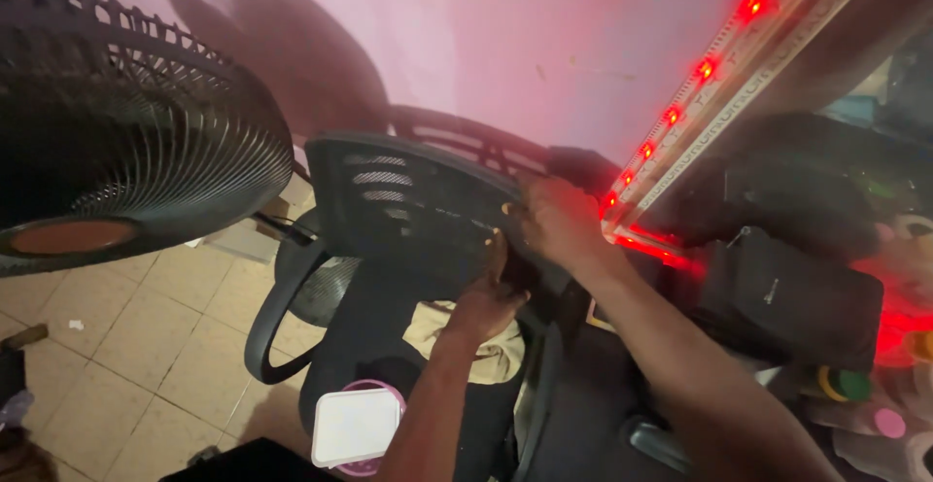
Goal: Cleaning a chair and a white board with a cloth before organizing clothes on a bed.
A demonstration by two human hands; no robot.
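A black office chair (408, 210) with a mesh backrest stands in the middle of the view, in front of a pink wall. My right hand (556, 222) rests on the right upper edge of the backrest, fingers curled over it. Lower down, my left hand (483, 305) is closed around a slim brownish tool handle (498, 254) pressed against the back of the chair, near the right hand. The tool's tip is hidden. A beige cloth (491, 356) lies on the seat under my left forearm.
A big black fan grille (117, 122) fills the upper left. A white square lid on a pink container (355, 426) sits by the seat. Red-lit shelving (700, 84) and a black bag (787, 297) crowd the right. The tiled floor (136, 327) lies at the left.
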